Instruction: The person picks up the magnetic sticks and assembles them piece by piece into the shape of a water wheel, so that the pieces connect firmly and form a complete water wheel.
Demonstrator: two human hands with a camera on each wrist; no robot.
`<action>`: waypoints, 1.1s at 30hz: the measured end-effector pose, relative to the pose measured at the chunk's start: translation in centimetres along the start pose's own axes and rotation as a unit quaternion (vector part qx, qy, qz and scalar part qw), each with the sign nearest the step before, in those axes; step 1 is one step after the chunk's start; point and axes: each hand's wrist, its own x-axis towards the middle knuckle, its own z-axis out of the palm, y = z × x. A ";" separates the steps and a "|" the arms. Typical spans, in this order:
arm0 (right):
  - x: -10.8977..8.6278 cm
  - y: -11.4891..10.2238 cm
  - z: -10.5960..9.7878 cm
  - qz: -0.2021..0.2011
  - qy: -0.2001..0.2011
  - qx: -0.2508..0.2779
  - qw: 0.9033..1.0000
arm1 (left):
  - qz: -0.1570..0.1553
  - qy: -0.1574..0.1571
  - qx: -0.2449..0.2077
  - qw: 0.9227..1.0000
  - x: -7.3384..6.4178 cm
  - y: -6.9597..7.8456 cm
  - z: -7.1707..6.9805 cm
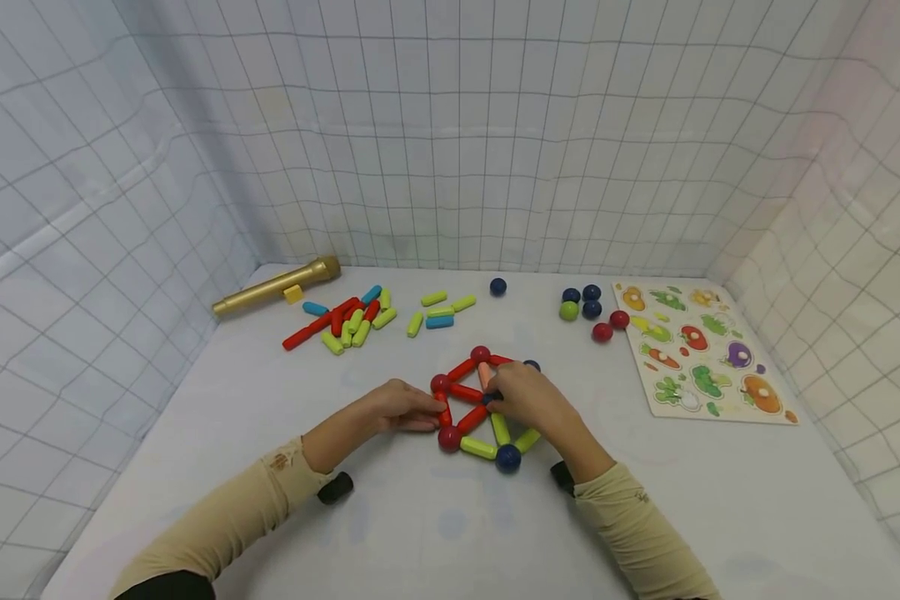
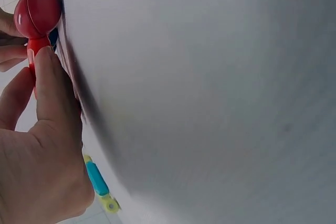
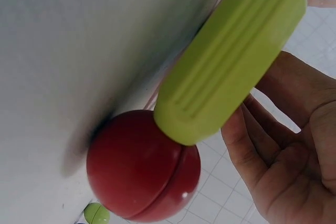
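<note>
A flat figure of magnetic rods and balls lies on the table in front of me. My left hand (image 1: 405, 406) pinches the red rod (image 1: 444, 414) on its left side, between two red balls, the nearer one (image 1: 450, 438) also large in the left wrist view. At the middle, my right hand (image 1: 528, 396) has its fingertips on the dark blue centre ball (image 1: 488, 400), where red, lime and orange rods meet. A dark blue ball (image 1: 507, 458) forms the near corner. The right wrist view shows a lime rod (image 3: 231, 61) joined to a red ball (image 3: 142, 166); the right hand hides the figure's right part in the head view.
Loose red, lime and blue rods (image 1: 360, 321) lie at the back left, near a gold toy microphone (image 1: 277, 287) and a yellow block (image 1: 293, 293). Several loose balls (image 1: 592, 309) sit at the back right, beside a vegetable puzzle board (image 1: 708, 392). Gridded white curtains (image 1: 480, 142) enclose the table.
</note>
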 end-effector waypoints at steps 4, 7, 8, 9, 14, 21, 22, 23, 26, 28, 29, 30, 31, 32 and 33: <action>0.1 0.0 0.0 -0.003 0.003 -0.008 1.000 | -0.006 -0.004 0.014 1.000 0.4 0.3 0.0; 0.2 -0.1 0.0 -0.005 0.005 -0.010 1.000 | -0.006 -0.004 0.022 1.000 0.4 0.3 -0.1; 0.3 -0.1 0.0 -0.006 0.005 -0.011 1.000 | -0.004 -0.004 0.024 1.000 0.4 0.3 -0.2; 0.3 -0.2 0.0 -0.007 0.005 -0.009 1.000 | -0.005 -0.003 0.025 1.000 0.4 0.3 -0.3; 0.3 0.2 -0.2 -0.027 0.002 -0.004 1.000 | -0.001 0.000 0.029 1.000 0.3 0.1 -0.8; -2.2 2.8 -1.9 0.052 -0.012 0.033 0.998 | -0.004 0.002 0.035 0.999 0.1 0.2 -1.1; -2.6 3.2 -2.0 0.063 -0.022 0.035 0.997 | -0.006 0.004 0.037 0.999 0.1 0.2 -1.2; -2.9 3.6 -2.1 0.070 -0.033 0.037 0.996 | -0.008 0.007 0.039 0.999 0.0 0.1 -1.2; -3.5 4.3 -2.0 0.069 -0.056 0.062 0.994 | -0.009 0.007 0.052 0.999 -0.1 0.1 -1.3; -3.6 4.6 -1.9 0.062 -0.056 0.078 0.994 | -0.007 0.001 0.061 0.998 -0.2 0.2 -1.4; -3.6 4.7 -1.8 0.059 -0.053 0.084 0.993 | -0.007 -0.002 0.065 0.998 -0.2 0.2 -1.4; -3.6 4.7 -1.7 0.057 -0.050 0.089 0.993 | -0.006 -0.006 0.071 0.997 -0.3 0.2 -1.4; -3.6 4.8 -1.7 0.059 -0.046 0.091 0.993 | -0.005 -0.013 0.081 0.997 -0.3 0.2 -1.4; -3.6 4.9 -1.6 0.057 -0.042 0.089 0.993 | -0.003 -0.021 0.093 0.995 -0.4 0.2 -1.6; -3.5 4.9 -1.6 0.057 -0.037 0.088 0.994 | -0.003 -0.030 0.111 0.993 -0.4 0.3 -1.8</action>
